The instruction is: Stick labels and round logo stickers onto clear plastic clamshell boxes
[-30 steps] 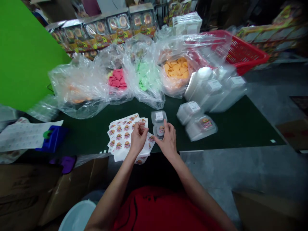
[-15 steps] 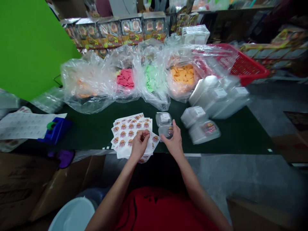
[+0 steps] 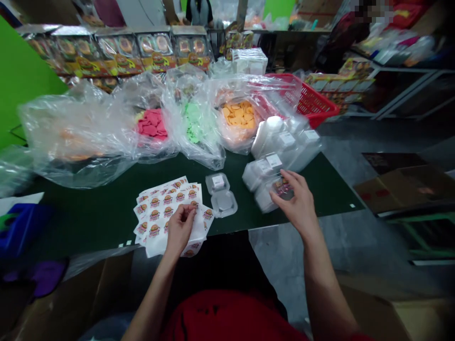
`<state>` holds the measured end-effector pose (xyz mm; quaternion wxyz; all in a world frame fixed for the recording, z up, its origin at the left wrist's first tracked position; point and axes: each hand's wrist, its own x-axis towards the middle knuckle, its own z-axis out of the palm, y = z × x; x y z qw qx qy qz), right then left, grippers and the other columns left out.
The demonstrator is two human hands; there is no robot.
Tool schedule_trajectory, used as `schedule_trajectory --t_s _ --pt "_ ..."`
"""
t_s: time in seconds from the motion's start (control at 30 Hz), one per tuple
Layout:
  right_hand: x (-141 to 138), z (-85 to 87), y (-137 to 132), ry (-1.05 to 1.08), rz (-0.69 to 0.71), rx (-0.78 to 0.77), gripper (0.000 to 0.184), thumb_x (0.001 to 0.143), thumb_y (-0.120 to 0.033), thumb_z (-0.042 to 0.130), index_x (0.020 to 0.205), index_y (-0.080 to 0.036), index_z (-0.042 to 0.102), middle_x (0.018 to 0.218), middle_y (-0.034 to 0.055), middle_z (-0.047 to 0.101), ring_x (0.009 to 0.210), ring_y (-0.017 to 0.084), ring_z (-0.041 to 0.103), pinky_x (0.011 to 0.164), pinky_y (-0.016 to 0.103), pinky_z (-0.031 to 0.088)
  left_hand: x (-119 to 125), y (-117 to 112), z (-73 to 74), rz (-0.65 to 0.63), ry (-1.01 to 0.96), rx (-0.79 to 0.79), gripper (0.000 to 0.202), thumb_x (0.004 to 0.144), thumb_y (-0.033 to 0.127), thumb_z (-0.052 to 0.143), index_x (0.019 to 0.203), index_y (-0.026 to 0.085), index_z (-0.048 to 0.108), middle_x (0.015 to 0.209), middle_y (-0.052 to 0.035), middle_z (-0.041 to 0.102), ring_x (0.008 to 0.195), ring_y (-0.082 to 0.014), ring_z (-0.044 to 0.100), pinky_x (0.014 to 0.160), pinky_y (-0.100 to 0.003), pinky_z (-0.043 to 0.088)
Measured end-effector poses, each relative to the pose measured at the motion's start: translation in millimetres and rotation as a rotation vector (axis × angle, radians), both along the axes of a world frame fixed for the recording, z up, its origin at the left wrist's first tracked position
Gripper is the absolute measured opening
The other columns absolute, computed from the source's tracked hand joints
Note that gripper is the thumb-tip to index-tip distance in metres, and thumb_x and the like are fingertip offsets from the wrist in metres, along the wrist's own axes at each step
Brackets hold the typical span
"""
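My left hand (image 3: 182, 227) is over a fanned pile of white sticker sheets (image 3: 155, 229) printed with burger pictures. Its thumb and forefinger are pinched together; whatever they may hold is too small to make out. To the right of the sheets lies a clear plastic clamshell box (image 3: 224, 203) with a white label on its far half and no burger sticker showing. Further right, my right hand (image 3: 295, 199) grips a clear clamshell box with a burger sticker (image 3: 283, 188), at the top of a short stack of similar boxes (image 3: 261, 173).
Taller stacks of clear boxes (image 3: 289, 142) stand behind my right hand, near a red basket (image 3: 316, 102). Clear bags of pink (image 3: 152, 124), green (image 3: 192, 122) and orange (image 3: 239, 115) pieces line the table's back. A blue tape dispenser (image 3: 23, 225) sits at left.
My right hand has moved right, carrying the stickered clamshell box from beside the sheets to the short stack. My left hand stays pinched over the sheets. The view has swung right.
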<state>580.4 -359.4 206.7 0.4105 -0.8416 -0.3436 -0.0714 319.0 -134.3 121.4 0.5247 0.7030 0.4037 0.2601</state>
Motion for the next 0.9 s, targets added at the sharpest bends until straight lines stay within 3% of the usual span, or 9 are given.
schedule_trajectory --t_s 0.17,0.27,0.33,0.43,0.53,0.6,0.7,0.8,0.9 --pt "17.3 -21.5 4.9 0.028 0.058 -0.159 0.055 0.089 -0.046 0.071 0.141 -0.026 0.068 0.148 0.0164 0.060 0.129 0.039 0.063 0.109 0.061 0.050 -6.7 4.3 7.8 0.043 0.025 0.053 0.027 0.090 0.046 0.067 0.098 0.021 0.069 0.088 -0.0026 0.071 0.077 -0.0187 0.064 0.073 -0.029 0.050" --pt "-0.3 -8.5 3.4 -0.021 0.004 -0.094 0.053 0.091 -0.052 0.071 0.138 -0.026 0.070 0.147 0.0171 0.060 0.137 0.042 0.056 0.115 0.070 0.039 -21.2 9.7 13.3 0.090 0.095 0.165 0.024 0.095 0.042 0.062 0.105 0.021 0.070 0.101 -0.0066 0.075 0.089 -0.0224 0.069 0.084 -0.035 0.055" --pt "-25.8 3.4 1.6 -0.004 -0.033 0.051 0.050 0.093 -0.050 0.072 0.136 -0.027 0.070 0.147 0.0154 0.060 0.141 0.040 0.053 0.118 0.066 0.038 -36.0 14.2 14.2 0.085 0.155 0.314 0.024 0.099 0.034 0.054 0.112 0.022 0.071 0.117 -0.0099 0.075 0.108 -0.0262 0.070 0.099 -0.043 0.055" --pt "-80.8 1.0 5.5 0.290 0.096 0.197 0.025 0.095 -0.042 0.071 0.114 -0.027 0.078 0.124 0.0104 0.074 0.118 0.031 0.068 0.108 0.053 0.051 -60.9 18.6 8.1 0.013 0.235 0.489 0.036 0.101 0.021 0.044 0.126 0.022 0.069 0.139 -0.0111 0.069 0.137 -0.0284 0.060 0.121 -0.052 0.043" --pt "-136.2 -32.7 22.9 0.892 0.378 0.057 0.026 0.089 -0.048 0.075 0.099 -0.024 0.081 0.096 0.0091 0.080 0.084 0.027 0.074 0.078 0.043 0.060 -81.2 17.4 -3.8 -0.059 0.279 0.496 0.043 0.101 0.017 0.042 0.137 0.022 0.065 0.150 -0.0099 0.064 0.148 -0.0274 0.053 0.128 -0.054 0.036" --pt "-161.1 -59.0 39.6 1.154 0.383 0.078 0.033 0.081 -0.048 0.080 0.101 -0.022 0.080 0.097 0.0100 0.081 0.084 0.027 0.075 0.071 0.039 0.059 -89.7 14.5 -10.7 -0.095 0.278 0.491 0.045 0.102 0.018 0.043 0.141 0.023 0.063 0.154 -0.0090 0.061 0.151 -0.0265 0.050 0.131 -0.055 0.033" --pt "-176.8 -81.2 64.4 1.358 0.289 0.198 0.042 0.073 -0.047 0.084 0.103 -0.018 0.077 0.101 0.0125 0.082 0.079 0.024 0.076 0.057 0.028 0.051 -95.9 10.5 -15.6 -0.123 0.255 0.487 0.046 0.103 0.018 0.043 0.145 0.024 0.060 0.158 -0.0077 0.058 0.153 -0.0249 0.047 0.133 -0.055 0.028" --pt "-176.5 -82.9 85.8 1.419 0.268 0.235 0.051 0.067 -0.047 0.087 0.105 -0.016 0.071 0.091 0.0118 0.081 0.057 0.016 0.067 0.043 0.022 0.033 -97.3 10.3 -17.1 -0.142 0.226 0.478 0.046 0.103 0.017 0.042 0.145 0.024 0.060 0.159 -0.0073 0.057 0.155 -0.0240 0.045 0.134 -0.055 0.025" --pt "-171.1 -82.0 104.7 1.431 0.296 0.216 0.056 0.066 -0.054 0.085 0.104 -0.018 0.065 0.072 0.0052 0.077 0.039 0.009 0.049 0.039 0.020 0.021 -98.3 15.0 -20.3 -0.153 0.194 0.490 0.046 0.104 0.017 0.042 0.145 0.025 0.060 0.158 -0.0068 0.058 0.155 -0.0238 0.045 0.134 -0.057 0.023"
